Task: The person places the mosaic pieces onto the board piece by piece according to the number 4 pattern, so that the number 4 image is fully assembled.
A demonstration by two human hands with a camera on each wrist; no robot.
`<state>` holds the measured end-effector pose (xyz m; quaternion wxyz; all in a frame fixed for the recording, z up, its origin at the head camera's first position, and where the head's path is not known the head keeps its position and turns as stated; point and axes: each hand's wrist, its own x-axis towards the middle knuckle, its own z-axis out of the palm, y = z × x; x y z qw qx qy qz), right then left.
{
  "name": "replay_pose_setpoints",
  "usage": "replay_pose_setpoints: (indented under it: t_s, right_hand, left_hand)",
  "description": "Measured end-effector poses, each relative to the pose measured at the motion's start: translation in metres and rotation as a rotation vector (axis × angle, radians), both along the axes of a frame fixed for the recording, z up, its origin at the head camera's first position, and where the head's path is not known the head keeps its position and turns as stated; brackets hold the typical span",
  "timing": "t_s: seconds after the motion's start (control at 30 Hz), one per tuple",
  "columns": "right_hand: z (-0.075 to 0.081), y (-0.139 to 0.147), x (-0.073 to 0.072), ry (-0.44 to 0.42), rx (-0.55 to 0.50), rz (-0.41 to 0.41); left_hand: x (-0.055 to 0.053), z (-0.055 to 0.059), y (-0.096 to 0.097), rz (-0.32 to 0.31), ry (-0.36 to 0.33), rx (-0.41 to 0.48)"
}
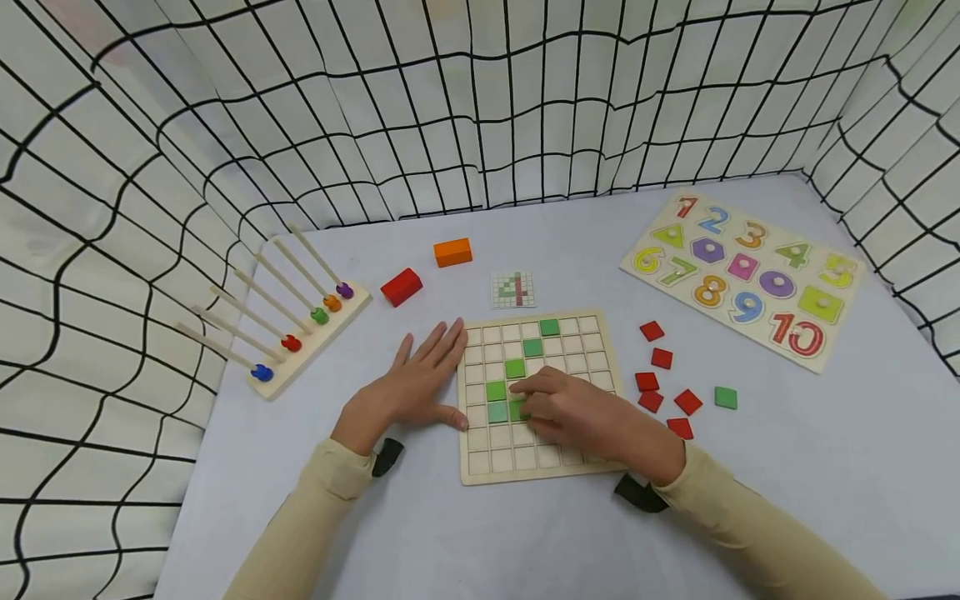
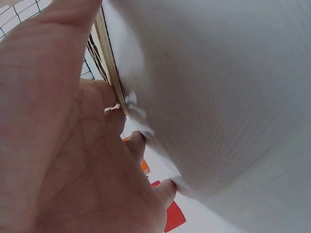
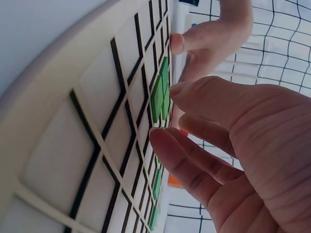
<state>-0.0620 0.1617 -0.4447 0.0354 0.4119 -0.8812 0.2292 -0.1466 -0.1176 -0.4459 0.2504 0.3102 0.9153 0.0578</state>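
Note:
A wooden grid board [image 1: 476, 482] lies on the white table with several green tiles [image 1: 514, 368] in its squares, some forming a diagonal. My right hand [image 1: 576, 410] is over the board's middle, its fingertips at a green tile [image 1: 515, 411] that they partly cover. In the right wrist view, thumb and fingers stand apart with nothing visible between them, close to the green tiles [image 3: 158, 99]. Fingers spread, my left hand [image 1: 412, 387] rests along the board's left edge, its thumb at the rim. The left wrist view shows its palm [image 2: 92, 165] beside the table cloth.
Right of the board lie several loose red tiles [image 1: 687, 402] and one green tile [image 1: 726, 397]. A small pattern card [image 1: 513, 290] sits behind it, near red [image 1: 402, 287] and orange [image 1: 453, 252] blocks. A peg stand [image 1: 300, 354] stands left, a number puzzle [image 1: 742, 275] back right.

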Motion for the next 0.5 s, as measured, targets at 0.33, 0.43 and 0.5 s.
replay_pose_setpoints:
  t_s: [0.33,0.43,0.5]
  right_hand:
    - [0.002,0.020,-0.003,0.079,-0.010,-0.057]
    - [0.003,0.028,-0.003,0.064,-0.004,-0.089]
    - [0.003,0.034,-0.003,0.049,-0.003,-0.105]
  left_hand:
    - [0.001,0.002,-0.001,0.001,-0.005,0.003]
    - [0.001,0.001,-0.001,0.002,-0.004,0.010]
    - [0.000,0.000,-0.001,0.003,-0.002,0.013]
